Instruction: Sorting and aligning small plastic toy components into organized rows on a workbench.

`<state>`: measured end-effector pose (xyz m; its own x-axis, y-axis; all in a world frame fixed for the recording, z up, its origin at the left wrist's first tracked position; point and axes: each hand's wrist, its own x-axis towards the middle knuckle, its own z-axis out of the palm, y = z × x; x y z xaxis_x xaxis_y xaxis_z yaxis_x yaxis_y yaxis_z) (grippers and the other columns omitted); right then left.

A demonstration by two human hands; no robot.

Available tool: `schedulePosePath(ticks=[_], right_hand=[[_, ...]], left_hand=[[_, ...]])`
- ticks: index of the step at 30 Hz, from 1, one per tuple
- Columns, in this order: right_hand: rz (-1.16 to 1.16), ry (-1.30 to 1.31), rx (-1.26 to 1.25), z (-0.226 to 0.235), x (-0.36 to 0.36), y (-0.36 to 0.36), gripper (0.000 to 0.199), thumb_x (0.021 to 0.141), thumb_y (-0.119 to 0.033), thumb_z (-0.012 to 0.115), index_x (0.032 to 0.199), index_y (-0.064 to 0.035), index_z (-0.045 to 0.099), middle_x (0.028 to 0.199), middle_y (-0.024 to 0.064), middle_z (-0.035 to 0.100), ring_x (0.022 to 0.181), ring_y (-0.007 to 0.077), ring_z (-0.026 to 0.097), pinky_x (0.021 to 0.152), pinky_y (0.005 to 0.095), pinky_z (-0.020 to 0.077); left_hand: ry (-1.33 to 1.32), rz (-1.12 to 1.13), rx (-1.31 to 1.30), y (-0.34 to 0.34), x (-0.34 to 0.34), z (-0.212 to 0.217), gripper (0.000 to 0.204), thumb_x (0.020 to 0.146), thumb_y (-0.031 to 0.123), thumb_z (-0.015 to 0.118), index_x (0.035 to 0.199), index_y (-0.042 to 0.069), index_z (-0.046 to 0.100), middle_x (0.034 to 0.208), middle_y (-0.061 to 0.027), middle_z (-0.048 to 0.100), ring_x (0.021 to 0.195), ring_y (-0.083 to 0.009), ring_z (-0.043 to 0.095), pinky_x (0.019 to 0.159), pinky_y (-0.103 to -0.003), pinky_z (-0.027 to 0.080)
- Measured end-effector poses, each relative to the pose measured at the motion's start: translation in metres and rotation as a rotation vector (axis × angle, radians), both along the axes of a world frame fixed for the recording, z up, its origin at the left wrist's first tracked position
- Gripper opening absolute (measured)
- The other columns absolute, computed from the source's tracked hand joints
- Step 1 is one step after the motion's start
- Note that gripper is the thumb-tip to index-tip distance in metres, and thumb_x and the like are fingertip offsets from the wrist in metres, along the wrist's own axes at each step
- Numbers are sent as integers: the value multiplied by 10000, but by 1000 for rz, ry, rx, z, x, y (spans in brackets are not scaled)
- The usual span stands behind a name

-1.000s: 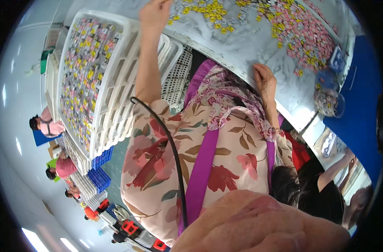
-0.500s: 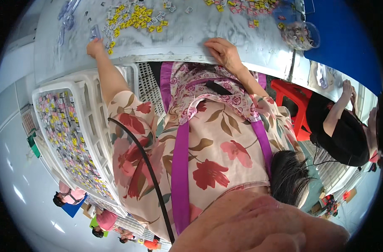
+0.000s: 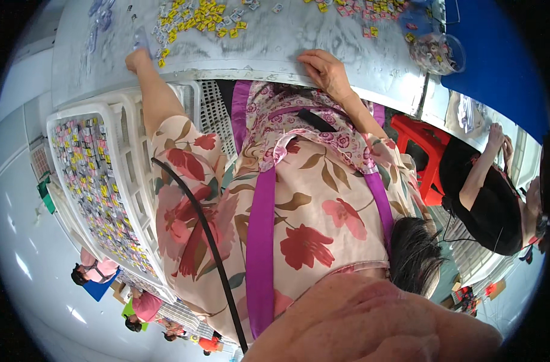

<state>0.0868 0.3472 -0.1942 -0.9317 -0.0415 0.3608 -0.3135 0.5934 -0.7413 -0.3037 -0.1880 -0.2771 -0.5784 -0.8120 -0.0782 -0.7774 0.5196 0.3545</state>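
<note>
Bright, even daylight-type lighting, no hard shadows. Pale grey table at 12 o'clock is well lit with slight sheen; pale floor at 8 o'clock shows small glare spots. Heavy fisheye: black vignette rings the frame, the table edge and the white slatted plastic crate at 9 o'clock bow strongly. Small yellow and pink pieces at 11 o'clock are soft, too small to resolve. Skin-toned mass at 5 o'clock is close, blurred. Centre acceptably sharp.

Crate left of table
</note>
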Motion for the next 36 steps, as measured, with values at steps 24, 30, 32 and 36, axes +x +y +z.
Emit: schedulePosePath(ticks=[24,30,32,36], right_hand=[[-408,-46,241,20,-15,122,356,893,-177,727,1221,-46,687,1227,185,639,1097,399,626,914,459,519],[-378,-128,170,11,-23,102,284,893,-203,719,1130,-50,693,1148,168,660,1023,400,642,859,455,525],[-365,-180,137,10,-26,93,260,892,-209,718,1097,-53,693,1112,171,662,1012,397,642,847,460,524],[-243,-156,173,11,-49,67,208,891,-222,712,1009,-54,676,1002,179,640,949,404,633,803,481,515]], left_hand=[[405,-1905,181,348,337,140,165,840,98,736,996,45,743,1009,-104,712,957,-298,664,873,-405,524],[385,-1683,229,342,266,132,241,864,182,745,1068,55,755,1052,-161,721,962,-350,686,856,-438,542],[279,-1494,225,354,240,138,237,882,167,725,1087,51,754,1066,-169,719,932,-355,696,829,-446,549],[369,-1590,129,363,198,112,289,871,162,744,1150,89,755,1090,-162,724,942,-323,705,824,-403,559]])
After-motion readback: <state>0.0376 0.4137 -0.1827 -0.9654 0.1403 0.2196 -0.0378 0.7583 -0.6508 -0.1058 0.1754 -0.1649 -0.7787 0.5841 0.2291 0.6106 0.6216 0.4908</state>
